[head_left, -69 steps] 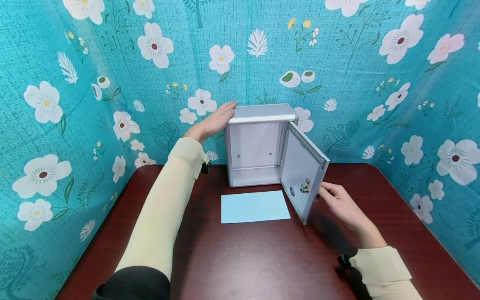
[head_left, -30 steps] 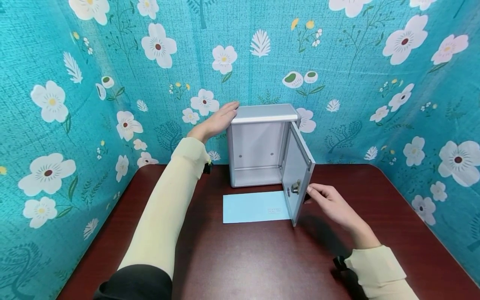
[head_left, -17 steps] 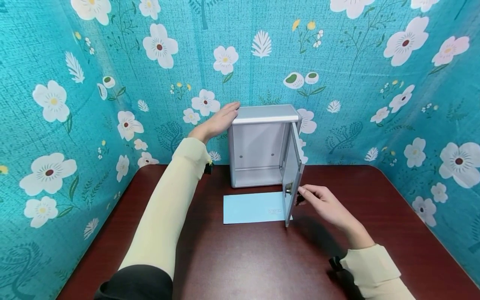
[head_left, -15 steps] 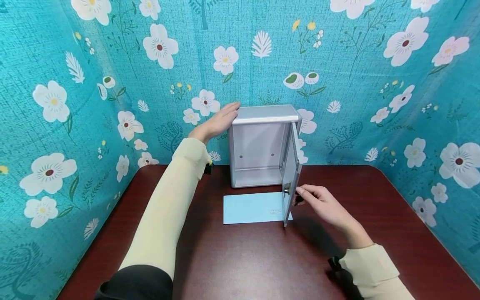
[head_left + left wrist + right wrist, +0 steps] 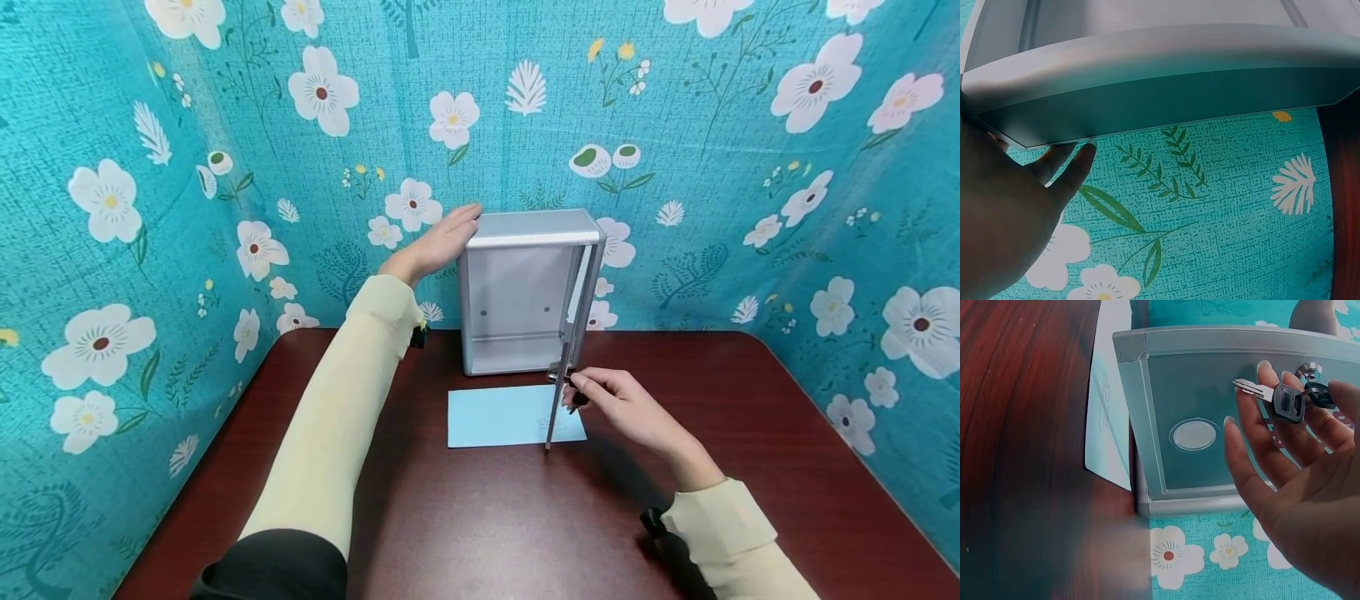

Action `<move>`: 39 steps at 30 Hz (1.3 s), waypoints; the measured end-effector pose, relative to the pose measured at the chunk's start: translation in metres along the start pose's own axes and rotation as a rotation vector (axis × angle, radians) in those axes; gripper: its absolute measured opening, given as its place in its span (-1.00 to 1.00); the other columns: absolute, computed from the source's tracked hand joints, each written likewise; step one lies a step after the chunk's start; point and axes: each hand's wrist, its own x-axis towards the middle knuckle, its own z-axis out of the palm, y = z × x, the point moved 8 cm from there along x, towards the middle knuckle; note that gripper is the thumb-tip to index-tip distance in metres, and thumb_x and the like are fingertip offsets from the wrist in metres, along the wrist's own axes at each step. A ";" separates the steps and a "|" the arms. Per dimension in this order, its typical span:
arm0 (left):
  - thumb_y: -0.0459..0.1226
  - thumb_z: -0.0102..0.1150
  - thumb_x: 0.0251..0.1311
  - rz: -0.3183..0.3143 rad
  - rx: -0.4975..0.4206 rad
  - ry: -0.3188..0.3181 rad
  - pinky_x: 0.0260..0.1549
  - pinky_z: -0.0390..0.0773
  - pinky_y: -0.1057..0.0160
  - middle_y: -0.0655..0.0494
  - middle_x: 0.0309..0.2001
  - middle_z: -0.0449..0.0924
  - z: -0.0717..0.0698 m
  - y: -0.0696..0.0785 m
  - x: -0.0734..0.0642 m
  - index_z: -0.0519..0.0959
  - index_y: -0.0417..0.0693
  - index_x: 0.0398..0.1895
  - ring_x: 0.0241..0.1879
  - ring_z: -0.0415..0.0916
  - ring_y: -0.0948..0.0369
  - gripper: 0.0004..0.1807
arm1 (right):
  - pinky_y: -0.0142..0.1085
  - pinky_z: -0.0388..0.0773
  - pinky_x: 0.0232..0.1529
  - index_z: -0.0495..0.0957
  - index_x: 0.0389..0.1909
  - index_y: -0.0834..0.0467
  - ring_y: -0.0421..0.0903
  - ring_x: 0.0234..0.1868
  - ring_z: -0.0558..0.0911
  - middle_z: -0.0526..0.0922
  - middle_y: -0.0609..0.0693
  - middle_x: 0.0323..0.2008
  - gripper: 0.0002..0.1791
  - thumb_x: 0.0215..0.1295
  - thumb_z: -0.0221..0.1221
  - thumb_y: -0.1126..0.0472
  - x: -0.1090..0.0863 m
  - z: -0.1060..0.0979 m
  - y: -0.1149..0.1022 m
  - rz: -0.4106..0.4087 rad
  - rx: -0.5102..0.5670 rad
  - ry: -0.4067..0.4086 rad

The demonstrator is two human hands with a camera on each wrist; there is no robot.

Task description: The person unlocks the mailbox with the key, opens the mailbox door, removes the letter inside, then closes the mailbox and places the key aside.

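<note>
A silver metal letter box point(image 5: 532, 223) stands at the back of the table, its front door point(image 5: 1197, 381) swung out and seen nearly edge-on in the head view. My left hand point(image 5: 442, 237) rests on the box's upper left corner, fingers extended; the left wrist view shows fingertips behind its edge. My right hand point(image 5: 630, 404) pinches a black-headed key point(image 5: 1320, 395) in the door's lock point(image 5: 1310, 370). From the same ring hangs a second key point(image 5: 1287, 403), lying across the fingers. A light blue envelope point(image 5: 495, 417) lies before the box, partly behind the door.
A dark red-brown table point(image 5: 465, 517) carries everything. Turquoise flowered cloth point(image 5: 495, 133) surrounds it at the back and both sides, with the box close to the back cloth.
The right hand has swung the door leftward, from wide open to pointing almost straight at me, so it now crosses over the envelope. The left hand has stayed on the box.
</note>
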 end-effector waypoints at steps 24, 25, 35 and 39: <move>0.03 -0.49 0.65 0.018 0.078 0.008 0.58 -0.26 0.06 0.38 0.66 -0.31 -0.002 0.003 0.000 -0.12 0.18 0.69 0.63 -0.43 0.27 -0.37 | -0.14 0.65 0.06 0.68 -0.10 0.10 0.03 -0.15 0.68 0.69 0.29 -0.16 -0.68 0.65 -0.03 0.07 0.016 0.017 -0.006 0.011 -0.027 -0.022; 0.03 -0.49 0.65 0.019 0.082 0.005 0.58 -0.26 0.06 0.37 0.66 -0.31 -0.002 0.003 0.000 -0.12 0.18 0.69 0.63 -0.43 0.27 -0.37 | -0.15 0.65 0.06 0.68 -0.10 0.10 0.03 -0.15 0.69 0.69 0.30 -0.16 -0.68 0.65 -0.02 0.08 0.016 0.017 -0.006 0.011 -0.025 -0.023; 0.02 -0.49 0.65 0.014 0.071 -0.003 0.58 -0.23 0.05 0.34 0.67 -0.28 0.000 0.001 0.001 -0.11 0.17 0.69 0.63 -0.41 0.25 -0.37 | -0.16 0.66 0.04 0.67 -0.10 0.26 0.04 -0.16 0.69 0.70 0.22 -0.20 -0.61 0.65 -0.03 0.07 0.021 0.023 -0.007 0.004 -0.033 -0.025; 0.02 -0.49 0.65 0.017 0.080 0.004 0.58 -0.23 0.06 0.33 0.67 -0.27 -0.002 0.002 0.001 -0.10 0.16 0.69 0.63 -0.40 0.24 -0.37 | -0.15 0.66 0.05 0.68 -0.10 0.20 0.04 -0.16 0.69 0.71 0.19 -0.19 -0.63 0.64 -0.01 0.04 0.026 0.024 -0.008 0.012 -0.046 -0.018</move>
